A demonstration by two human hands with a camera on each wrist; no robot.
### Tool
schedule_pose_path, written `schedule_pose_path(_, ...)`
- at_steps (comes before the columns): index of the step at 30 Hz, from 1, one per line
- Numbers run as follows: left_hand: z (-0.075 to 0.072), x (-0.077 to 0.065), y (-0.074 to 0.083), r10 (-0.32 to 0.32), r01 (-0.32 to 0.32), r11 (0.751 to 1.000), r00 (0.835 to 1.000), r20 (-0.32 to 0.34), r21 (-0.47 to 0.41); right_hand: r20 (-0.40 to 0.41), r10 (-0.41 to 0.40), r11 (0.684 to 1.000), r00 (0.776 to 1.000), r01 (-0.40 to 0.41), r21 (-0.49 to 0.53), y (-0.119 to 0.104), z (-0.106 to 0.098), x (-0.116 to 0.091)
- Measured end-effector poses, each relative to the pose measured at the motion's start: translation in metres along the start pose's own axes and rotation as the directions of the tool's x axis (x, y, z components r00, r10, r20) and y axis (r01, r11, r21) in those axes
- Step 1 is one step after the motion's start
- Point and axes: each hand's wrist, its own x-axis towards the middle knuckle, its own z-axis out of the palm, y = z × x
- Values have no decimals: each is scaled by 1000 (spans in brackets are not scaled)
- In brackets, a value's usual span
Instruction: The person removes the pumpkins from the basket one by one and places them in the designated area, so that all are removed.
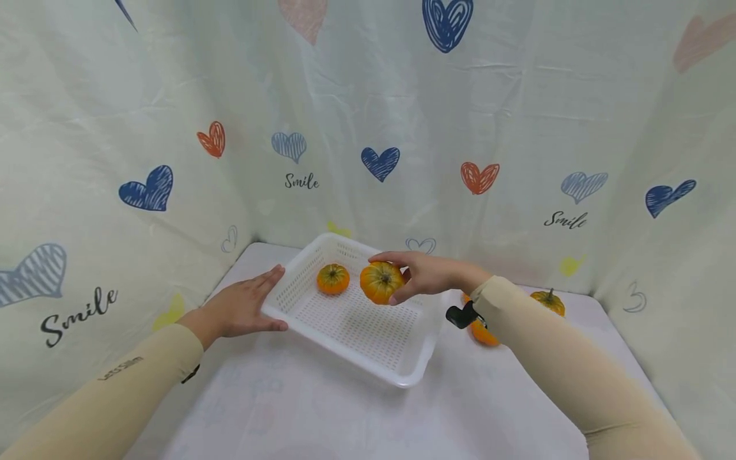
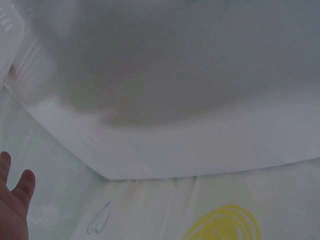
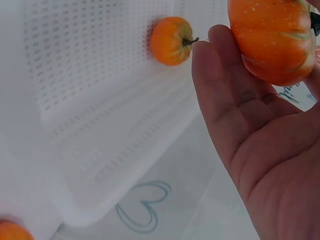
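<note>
My right hand (image 1: 428, 275) holds a small orange and green pumpkin (image 1: 381, 283) above the white plastic basket (image 1: 345, 350). In the right wrist view, the fingers of the right hand (image 3: 265, 135) curl round the held pumpkin (image 3: 272, 40). A second small pumpkin (image 1: 333, 279) sits on the basket's floor, toward its far left. Beside the basket's left corner is my left hand (image 1: 244, 305), its thumb and fingers spread and fairly straight; whether they touch the rim cannot be told. The left wrist view shows the left hand (image 2: 15, 200) only in part.
More small pumpkins lie to the right of the basket: one (image 1: 484, 333) partly behind the right wrist and another (image 1: 549, 301) beyond the right forearm. All stand on a white-covered table (image 1: 299, 409). A curtain with printed hearts (image 1: 333, 96) hangs behind and beside the table.
</note>
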Motion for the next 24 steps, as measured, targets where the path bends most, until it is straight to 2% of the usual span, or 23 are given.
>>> schedule_pose_path(7, 3, 0, 0, -7, 7, 1000, 1000, 0, -5, -55, 9, 998, 998, -6, 57, 13, -5, -35)
schedule_pose_path(12, 3, 0, 0, -5, 5, 1000, 1000, -3, -7, -113, 15, 998, 994, -9, 58, 26, -9, -60)
schedule_pose_path(15, 2, 0, 0, -7, 7, 1000, 1000, 1, -2, -141, 49, 996, 989, -37, 82, 35, -10, -76)
schedule_pose_path(20, 1, -1, 1, -7, 7, 1000, 1000, -2, -2, -192, 146, 981, 971, -116, 156, 52, -9, -103)
schedule_pose_path(24, 0, -1, 1, 2, -2, 1000, 1000, -12, -8, -259, 142, 988, 955, -119, 101, 68, -5, -124)
